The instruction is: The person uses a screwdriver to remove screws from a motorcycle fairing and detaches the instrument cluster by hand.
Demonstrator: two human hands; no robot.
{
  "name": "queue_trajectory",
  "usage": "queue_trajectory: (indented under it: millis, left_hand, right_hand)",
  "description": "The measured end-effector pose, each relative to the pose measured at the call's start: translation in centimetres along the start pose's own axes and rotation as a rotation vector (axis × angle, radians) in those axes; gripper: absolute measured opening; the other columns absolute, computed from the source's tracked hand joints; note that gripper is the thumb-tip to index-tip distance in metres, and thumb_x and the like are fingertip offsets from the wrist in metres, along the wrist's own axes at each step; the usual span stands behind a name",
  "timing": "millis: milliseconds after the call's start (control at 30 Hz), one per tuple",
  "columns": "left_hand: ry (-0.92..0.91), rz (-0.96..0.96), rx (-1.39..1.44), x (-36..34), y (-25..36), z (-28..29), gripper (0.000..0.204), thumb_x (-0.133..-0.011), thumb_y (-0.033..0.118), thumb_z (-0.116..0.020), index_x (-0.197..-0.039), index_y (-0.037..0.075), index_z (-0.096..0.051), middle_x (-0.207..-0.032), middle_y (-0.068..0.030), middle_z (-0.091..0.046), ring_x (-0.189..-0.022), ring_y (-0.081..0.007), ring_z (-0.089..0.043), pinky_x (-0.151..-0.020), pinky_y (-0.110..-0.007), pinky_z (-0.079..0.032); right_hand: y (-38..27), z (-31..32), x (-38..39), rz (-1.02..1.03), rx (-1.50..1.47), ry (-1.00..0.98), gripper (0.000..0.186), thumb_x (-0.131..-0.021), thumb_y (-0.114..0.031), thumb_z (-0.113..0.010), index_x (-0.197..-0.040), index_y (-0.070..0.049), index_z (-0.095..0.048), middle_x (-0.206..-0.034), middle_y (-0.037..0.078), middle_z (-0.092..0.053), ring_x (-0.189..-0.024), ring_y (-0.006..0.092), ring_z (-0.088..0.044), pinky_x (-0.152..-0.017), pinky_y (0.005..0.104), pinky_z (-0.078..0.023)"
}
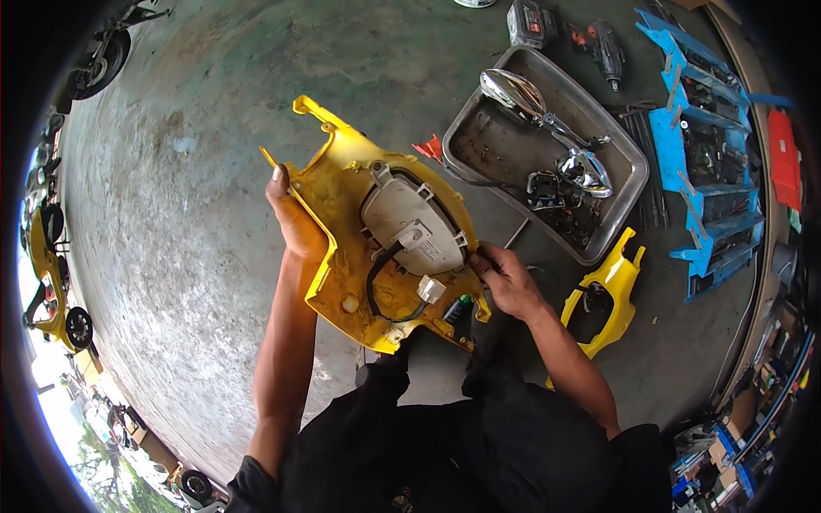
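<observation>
I judge that the black sheathed cable [373, 284], looped below the pale-grey curved plastic lamp housing [410, 214], could snag, and the yellow moulded plastic panel [338, 252], central in my view, could tip if one grip slackens. The left hand [296, 214] clasps its rim near ten o'clock; the right hand [510, 280] pinches its edge near four, fingers partly hidden.

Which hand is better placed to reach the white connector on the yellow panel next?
Likely the right hand: it holds the panel's right edge, near the white connector. The left hand holds the opposite side of the yellow panel, farther away.
</observation>
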State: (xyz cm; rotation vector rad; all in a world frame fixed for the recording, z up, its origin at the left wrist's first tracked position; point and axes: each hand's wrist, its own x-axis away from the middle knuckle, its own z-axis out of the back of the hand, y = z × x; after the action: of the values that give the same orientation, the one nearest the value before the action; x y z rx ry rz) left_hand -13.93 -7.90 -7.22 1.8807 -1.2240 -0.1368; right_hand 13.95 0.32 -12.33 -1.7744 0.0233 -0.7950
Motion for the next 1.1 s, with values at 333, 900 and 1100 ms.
queue_trajectory:
  millis: [333,900,1100]
  left_hand:
    - [-0.246,0.445,0.148,1.9,-4.6,0.7,0.108,-0.076,0.087,-0.041,-0.144,0.003,-0.039,-0.140,-0.0140,-0.049,-0.124,-0.0283,-0.051,-0.106,-0.039,-0.040]
    - [-0.093,0.356,0.055,3.9,-3.2,3.5,0.105,-0.076,0.085,-0.042,-0.142,0.003,-0.041,-0.138,-0.0139,-0.051,-0.121,-0.0278,-0.052,-0.104,-0.039,-0.041]
    - [-0.078,0.322,0.058,2.9,-2.6,3.9,0.104,-0.077,0.085,-0.043,-0.141,0.003,-0.042,-0.137,-0.0138,-0.052,-0.120,-0.0276,-0.053,-0.103,-0.039,-0.041]
  right_hand:
    - [-1.7,-3.6,0.6,-0.014,-0.257,0.069,0.036,-0.100,-0.023,-0.053,-0.121,0.005,-0.058,-0.110,0.007,-0.066,-0.098,0.0095,-0.056,-0.086,0.0263,-0.045]
    - [6.4,-6.2,-0.7,0.409,1.305,-0.304,0.038,-0.071,-0.024,-0.079,-0.105,-0.014,-0.064,-0.106,0.008,-0.061,-0.110,0.0260,-0.055,-0.089,0.0455,-0.042]
    - [7.6,-7.0,0.4,0.419,1.479,-0.448,0.013,-0.078,-0.019,-0.069,-0.089,-0.014,-0.063,-0.095,0.005,-0.063,-0.100,0.0233,-0.058,-0.083,0.0423,-0.043]
